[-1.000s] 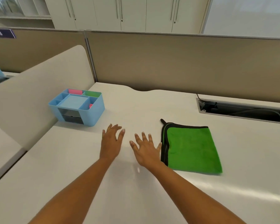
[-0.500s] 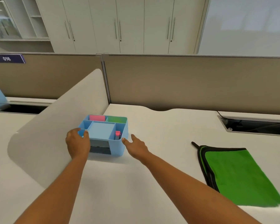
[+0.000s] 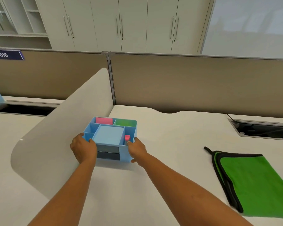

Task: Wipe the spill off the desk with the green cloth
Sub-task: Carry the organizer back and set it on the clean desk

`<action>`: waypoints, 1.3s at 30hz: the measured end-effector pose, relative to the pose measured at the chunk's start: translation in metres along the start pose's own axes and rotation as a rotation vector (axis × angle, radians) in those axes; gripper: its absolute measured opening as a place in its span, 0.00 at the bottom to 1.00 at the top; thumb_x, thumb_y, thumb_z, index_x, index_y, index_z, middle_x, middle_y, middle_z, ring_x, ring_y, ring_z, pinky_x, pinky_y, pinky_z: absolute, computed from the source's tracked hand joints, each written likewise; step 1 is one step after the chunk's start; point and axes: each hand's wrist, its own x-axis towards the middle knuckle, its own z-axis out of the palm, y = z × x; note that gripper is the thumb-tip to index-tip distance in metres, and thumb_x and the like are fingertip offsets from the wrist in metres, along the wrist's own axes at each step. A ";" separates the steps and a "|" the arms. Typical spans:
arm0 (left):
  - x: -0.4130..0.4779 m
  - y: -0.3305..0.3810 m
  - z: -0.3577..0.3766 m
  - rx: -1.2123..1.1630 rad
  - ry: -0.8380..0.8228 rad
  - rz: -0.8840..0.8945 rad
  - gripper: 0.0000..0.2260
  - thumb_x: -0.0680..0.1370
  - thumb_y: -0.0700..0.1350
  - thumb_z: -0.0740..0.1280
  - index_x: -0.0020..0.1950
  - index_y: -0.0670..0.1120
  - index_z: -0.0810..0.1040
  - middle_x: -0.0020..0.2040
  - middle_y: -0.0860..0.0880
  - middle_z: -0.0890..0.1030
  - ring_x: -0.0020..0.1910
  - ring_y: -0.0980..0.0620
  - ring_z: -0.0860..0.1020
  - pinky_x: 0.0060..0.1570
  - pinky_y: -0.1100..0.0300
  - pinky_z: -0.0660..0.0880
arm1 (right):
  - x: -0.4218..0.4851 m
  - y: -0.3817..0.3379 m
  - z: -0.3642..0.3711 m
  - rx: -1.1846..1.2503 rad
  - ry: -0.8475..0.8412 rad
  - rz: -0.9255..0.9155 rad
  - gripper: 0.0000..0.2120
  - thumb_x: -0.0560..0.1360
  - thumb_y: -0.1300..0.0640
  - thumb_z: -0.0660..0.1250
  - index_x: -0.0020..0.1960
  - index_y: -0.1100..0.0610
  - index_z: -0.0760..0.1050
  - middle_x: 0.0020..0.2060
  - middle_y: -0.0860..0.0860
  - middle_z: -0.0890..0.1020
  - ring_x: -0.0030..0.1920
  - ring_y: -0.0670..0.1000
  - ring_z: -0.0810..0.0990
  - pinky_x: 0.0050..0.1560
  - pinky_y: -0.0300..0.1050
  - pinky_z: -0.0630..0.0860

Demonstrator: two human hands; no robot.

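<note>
White counter (image 3: pixel 178 144), both hands on blue organizer (image 3: pixel 110 137)
left hand (image 3: pixel 83 148) and right hand (image 3: pixel 136 148) fingers wrapped round its two sides at frame centre; green cloth (image 3: pixel 255 181) folded flat lower right, untouched

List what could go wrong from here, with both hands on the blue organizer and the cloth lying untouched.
1. The blue organizer sits close beside the curved divider; with the left hand on that side, moving it might knock the panel.
2. A small pink item stands in the compartment by the right hand and could tip out if the organizer tilts.
3. No spill is visible on the desk, so it may get smeared before the green cloth is fetched.
</note>
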 end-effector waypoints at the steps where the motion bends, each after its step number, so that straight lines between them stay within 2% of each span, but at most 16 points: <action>1: 0.001 -0.001 0.000 0.001 0.001 0.004 0.19 0.77 0.36 0.62 0.68 0.37 0.67 0.67 0.36 0.71 0.67 0.37 0.69 0.64 0.43 0.70 | 0.000 0.000 0.000 -0.004 0.012 -0.004 0.21 0.80 0.49 0.54 0.71 0.56 0.60 0.66 0.58 0.71 0.65 0.60 0.71 0.58 0.57 0.78; 4: 0.002 -0.003 0.001 -0.004 -0.008 0.012 0.19 0.77 0.36 0.63 0.67 0.37 0.67 0.67 0.36 0.70 0.67 0.37 0.68 0.64 0.43 0.70 | 0.004 -0.001 0.000 0.029 0.043 -0.007 0.19 0.80 0.52 0.54 0.68 0.58 0.63 0.64 0.59 0.72 0.63 0.59 0.73 0.59 0.54 0.77; 11: 0.001 -0.001 0.002 -0.054 -0.097 -0.014 0.20 0.78 0.37 0.61 0.70 0.38 0.64 0.68 0.36 0.69 0.67 0.37 0.68 0.65 0.42 0.69 | 0.006 0.007 -0.006 0.075 0.110 -0.024 0.16 0.80 0.55 0.55 0.65 0.60 0.67 0.62 0.59 0.75 0.61 0.59 0.74 0.62 0.54 0.75; 14: 0.000 0.002 0.004 -0.018 -0.158 -0.039 0.19 0.78 0.38 0.60 0.69 0.38 0.66 0.67 0.35 0.71 0.64 0.34 0.71 0.62 0.41 0.71 | 0.006 0.017 -0.022 0.075 0.126 -0.033 0.16 0.80 0.56 0.55 0.65 0.60 0.68 0.61 0.60 0.76 0.60 0.60 0.75 0.61 0.55 0.76; 17: -0.005 0.007 0.007 -0.020 -0.210 -0.058 0.17 0.79 0.37 0.58 0.68 0.37 0.69 0.66 0.35 0.73 0.61 0.34 0.73 0.57 0.43 0.73 | 0.006 0.029 -0.039 0.075 0.137 -0.030 0.16 0.79 0.57 0.55 0.64 0.60 0.69 0.60 0.60 0.76 0.59 0.60 0.76 0.60 0.55 0.77; 24: -0.013 0.031 0.021 -0.013 -0.229 -0.050 0.16 0.78 0.34 0.58 0.66 0.38 0.72 0.64 0.36 0.76 0.59 0.36 0.76 0.57 0.43 0.76 | 0.006 0.036 -0.085 0.100 0.134 -0.041 0.15 0.79 0.59 0.55 0.65 0.60 0.69 0.60 0.60 0.76 0.59 0.60 0.76 0.58 0.54 0.78; 29: -0.030 0.067 0.043 -0.060 -0.235 -0.006 0.16 0.78 0.34 0.58 0.66 0.39 0.72 0.66 0.37 0.75 0.61 0.38 0.75 0.57 0.45 0.75 | 0.011 0.033 -0.134 0.139 0.147 -0.068 0.14 0.80 0.59 0.55 0.64 0.59 0.69 0.61 0.59 0.76 0.60 0.59 0.76 0.56 0.53 0.78; 34: -0.060 0.108 0.079 -0.074 -0.272 0.038 0.17 0.78 0.35 0.59 0.67 0.40 0.71 0.67 0.38 0.74 0.63 0.40 0.74 0.57 0.47 0.75 | 0.021 0.037 -0.202 0.155 0.153 -0.088 0.16 0.79 0.62 0.54 0.66 0.60 0.68 0.63 0.60 0.75 0.62 0.60 0.75 0.59 0.57 0.77; 39: -0.095 0.150 0.134 -0.058 -0.321 0.123 0.18 0.78 0.37 0.60 0.68 0.41 0.69 0.68 0.39 0.73 0.65 0.40 0.73 0.59 0.48 0.74 | 0.040 0.052 -0.283 0.158 0.172 -0.091 0.18 0.77 0.65 0.53 0.66 0.61 0.70 0.63 0.60 0.74 0.62 0.61 0.75 0.58 0.60 0.77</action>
